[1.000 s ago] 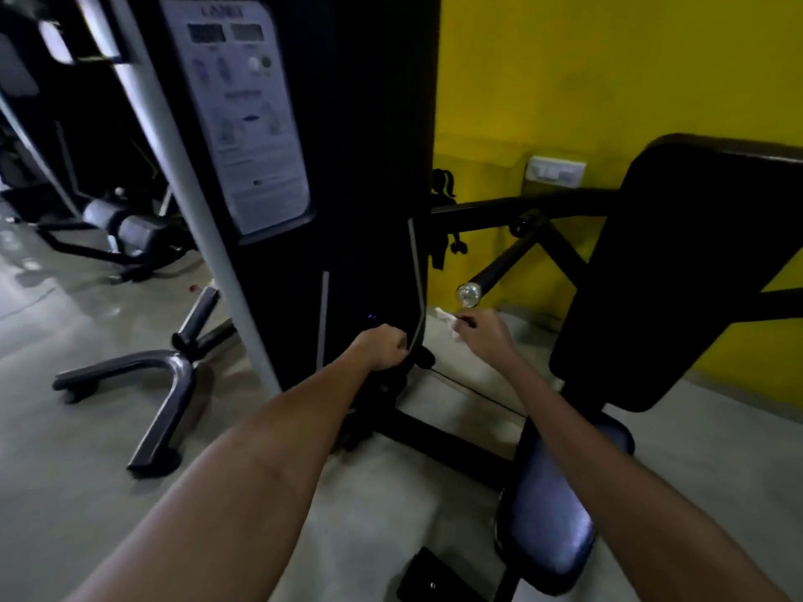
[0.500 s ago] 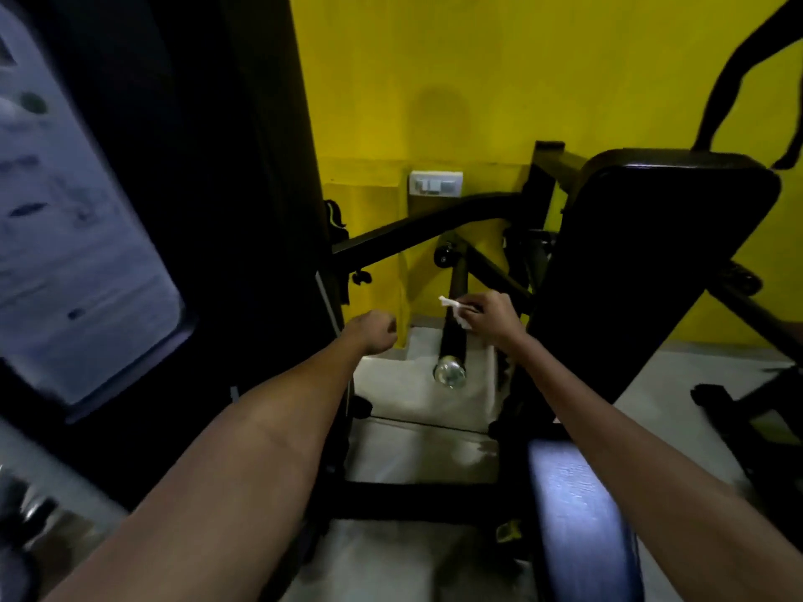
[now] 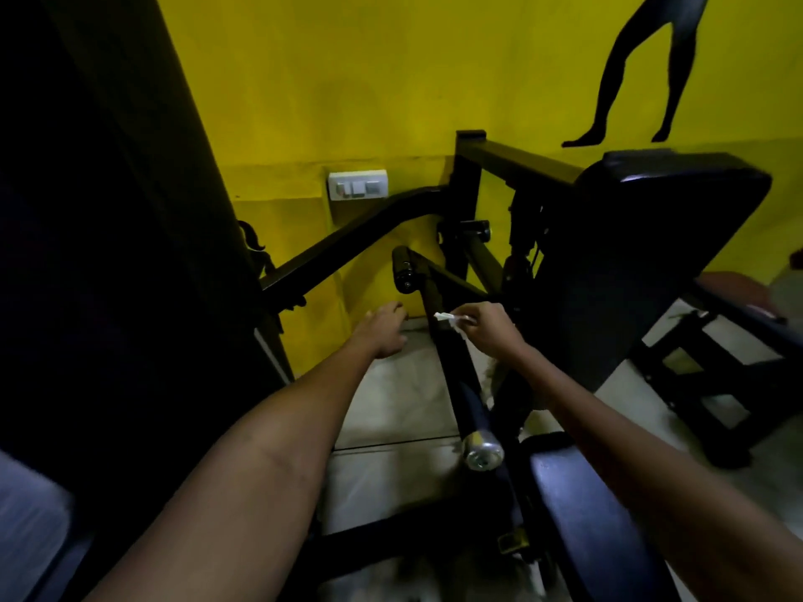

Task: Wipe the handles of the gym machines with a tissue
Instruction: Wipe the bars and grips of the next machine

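Two bare forearms reach in from the bottom of the frame. Blue seat pad (image 3: 582,523) lower right. Just past it, the long black handle (image 3: 452,367) runs up from its silver end cap (image 3: 482,450), centre frame. Right hand (image 3: 489,325) pinches a small crumpled white tissue (image 3: 449,319) against the handle's upper stretch. Left hand (image 3: 384,328) loose, fingers relaxed, holding nothing, beside the handle. Judging by this: wipe is mid-bar, the lower stretch to the cap and the short black grip (image 3: 402,269) further up look not yet covered. Dark backrest (image 3: 643,254) right, yellow wall (image 3: 347,80) behind.
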A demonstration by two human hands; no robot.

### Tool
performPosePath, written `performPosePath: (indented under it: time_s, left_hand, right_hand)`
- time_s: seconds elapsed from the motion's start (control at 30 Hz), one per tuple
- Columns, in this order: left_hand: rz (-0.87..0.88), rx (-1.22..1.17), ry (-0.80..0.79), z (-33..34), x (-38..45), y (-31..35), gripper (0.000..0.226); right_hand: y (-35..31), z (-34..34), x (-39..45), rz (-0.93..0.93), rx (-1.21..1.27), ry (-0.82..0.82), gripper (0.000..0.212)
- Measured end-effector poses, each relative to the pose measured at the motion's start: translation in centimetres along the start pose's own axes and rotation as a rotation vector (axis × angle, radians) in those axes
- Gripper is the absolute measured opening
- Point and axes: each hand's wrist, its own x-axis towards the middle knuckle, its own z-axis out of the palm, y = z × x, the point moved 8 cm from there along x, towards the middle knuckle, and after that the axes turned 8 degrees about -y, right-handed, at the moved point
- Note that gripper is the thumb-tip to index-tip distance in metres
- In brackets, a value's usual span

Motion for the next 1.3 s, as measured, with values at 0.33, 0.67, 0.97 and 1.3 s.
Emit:
performPosePath:
  time_s: [0.33,0.67,0.97,1.3]
  left_hand:
    - [0.075,0.012,0.055,-2.3,12.6,-3.8,0.063]
    - [0.261,-0.262,0.102,-0.9,20.2,-4.0,0.043]
    - [0.330,-0.463,0.706,-0.6,20.0,-5.0,0.039]
    - [0.377,-0.499,0.778,-0.7,19.4,-5.1,0.037]
  right_hand:
    - [3.3,-2.0,10.9,0.016,0.033,0.070,0.021]
    - [3.0,3.4,16.6,0.020,-0.183,-0.072,0.024]
    - [2.8,4.8,16.9,0.066,-0.295,-0.036,0.024]
    - [2.7,3.8,17.0,0.097,-0.189,0.051,0.019]
